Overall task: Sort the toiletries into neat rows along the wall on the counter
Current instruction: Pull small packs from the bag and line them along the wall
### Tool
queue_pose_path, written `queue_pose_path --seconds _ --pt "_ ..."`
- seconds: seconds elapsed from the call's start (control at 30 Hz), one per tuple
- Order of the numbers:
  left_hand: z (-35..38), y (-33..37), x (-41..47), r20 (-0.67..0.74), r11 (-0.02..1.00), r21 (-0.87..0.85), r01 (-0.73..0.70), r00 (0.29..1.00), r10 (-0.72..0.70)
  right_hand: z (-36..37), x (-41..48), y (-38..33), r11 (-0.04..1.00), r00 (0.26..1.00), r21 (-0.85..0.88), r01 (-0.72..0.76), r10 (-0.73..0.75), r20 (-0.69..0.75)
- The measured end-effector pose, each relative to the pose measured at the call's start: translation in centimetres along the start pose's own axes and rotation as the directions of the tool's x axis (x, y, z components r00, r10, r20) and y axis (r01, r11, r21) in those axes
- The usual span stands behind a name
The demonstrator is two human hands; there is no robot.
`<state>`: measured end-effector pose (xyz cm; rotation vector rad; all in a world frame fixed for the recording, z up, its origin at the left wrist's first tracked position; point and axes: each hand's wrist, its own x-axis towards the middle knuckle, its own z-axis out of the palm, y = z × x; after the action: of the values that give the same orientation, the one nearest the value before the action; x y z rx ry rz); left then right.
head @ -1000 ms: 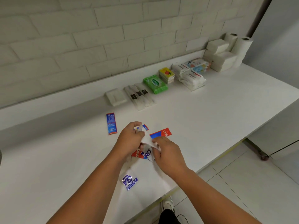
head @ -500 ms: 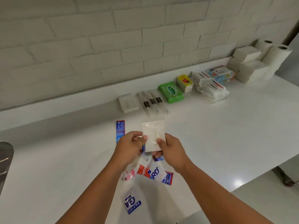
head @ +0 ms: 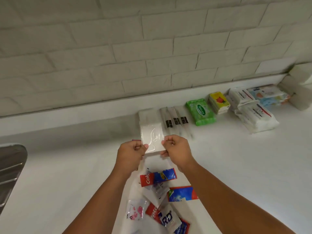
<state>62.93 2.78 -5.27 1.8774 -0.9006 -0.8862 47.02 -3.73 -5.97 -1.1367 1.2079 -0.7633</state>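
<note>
Head view: left hand (head: 130, 152), right hand (head: 177, 149), pinch-grip on clear packet (head: 152, 137).

Washroom-style setting: a white painted-brick wall (head: 152, 48) backs a long white counter (head: 236, 157), a steel sink edge (head: 10, 166) shows at far left, and packaged toiletries (head: 200, 112) line the wall.

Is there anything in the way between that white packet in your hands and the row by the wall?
Nothing visible. The left hand and right hand pinch the white packet close to the row's left end, where another white packet lies beside three long packets.
</note>
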Motion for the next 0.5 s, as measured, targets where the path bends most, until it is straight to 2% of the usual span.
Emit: queue_pose_path --seconds 0.1,0.2,0.37,0.5 --pt "0.4 0.6 3.7 -0.034 0.999 -0.031 0.011 0.999 -0.012 0.4 3.2 -1.6 0.999 0.999 -0.033 0.033 -0.032 0.012" --pt "0.8 1.2 7.2 -0.095 0.999 0.040 -0.030 0.995 0.034 1.0 6.2 -2.9 0.989 0.997 -0.127 0.079 -0.079 0.006" --pt "1.3 1.4 11.9 -0.170 0.999 0.037 -0.015 0.985 0.021 1.9 11.0 -3.2 0.880 0.990 -0.458 0.123 -0.078 0.116" --pt "1.7 0.8 13.8 -0.193 0.995 0.094 0.014 0.981 0.004 2.3 12.2 -3.5 0.894 0.990 -0.446 0.048 0.018 0.141"
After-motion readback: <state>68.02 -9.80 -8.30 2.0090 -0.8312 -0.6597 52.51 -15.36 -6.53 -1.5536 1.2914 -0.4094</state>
